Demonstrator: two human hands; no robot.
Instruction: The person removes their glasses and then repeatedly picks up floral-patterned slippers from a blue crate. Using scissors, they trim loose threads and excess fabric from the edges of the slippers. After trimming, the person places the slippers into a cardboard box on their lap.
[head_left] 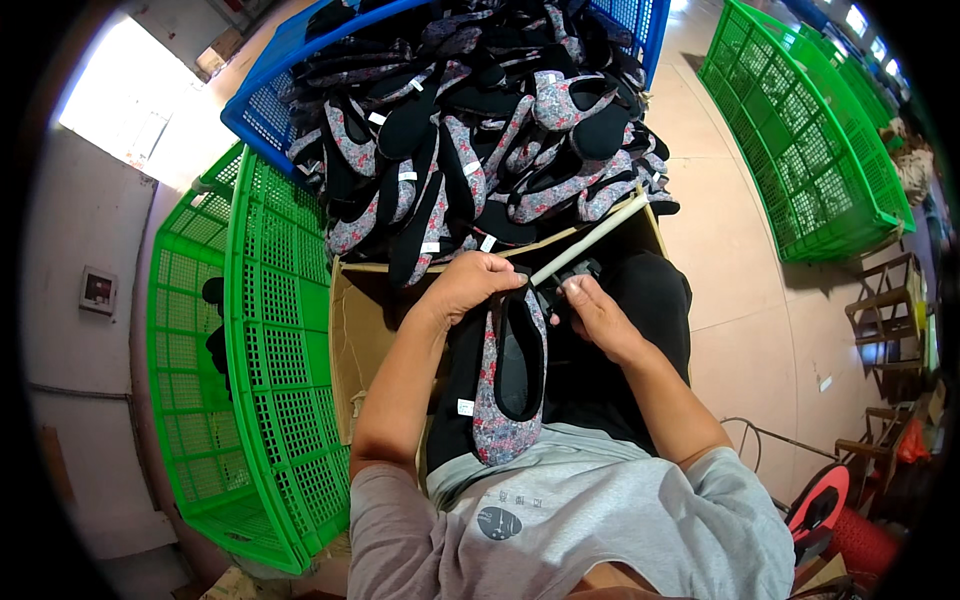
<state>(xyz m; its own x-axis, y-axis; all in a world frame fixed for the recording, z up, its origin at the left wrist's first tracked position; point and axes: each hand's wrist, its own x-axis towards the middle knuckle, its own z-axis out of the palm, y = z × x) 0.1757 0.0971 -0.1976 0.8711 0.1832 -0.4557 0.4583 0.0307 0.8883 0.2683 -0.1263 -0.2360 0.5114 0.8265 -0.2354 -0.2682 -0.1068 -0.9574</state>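
Left hand: thumb and fingers pinched on the heel end; left hand [475,280] holds the floral slipper [512,372].
Right hand: fingers drawn in narrow; right hand [595,312] is at a small black piece [577,270] near the heel. Can't tell if it's gripped, or what it is.
Slipper position: over the lap, 5 o'clock from left hand, 8 o'clock from right, toe toward 6. White tag [465,407] sticks out at its 8 o'clock side.
Progress: one slipper in work, upper and sole look already joined; heel end looks like the part in hand. Can't tell if that step is complete. Can't tell which piled pieces are done.
Pale strip [590,238]: runs from near the heel toward 2 o'clock.
Carton [360,345]: 9 o'clock, open.
Slipper pile [480,130]: 12 o'clock, many similar pieces, several tagged.
Blue crate [262,100]: 11 o'clock, beside pile.
Green crates: left one [285,360] 8 o'clock, right one [800,130] 2 o'clock.
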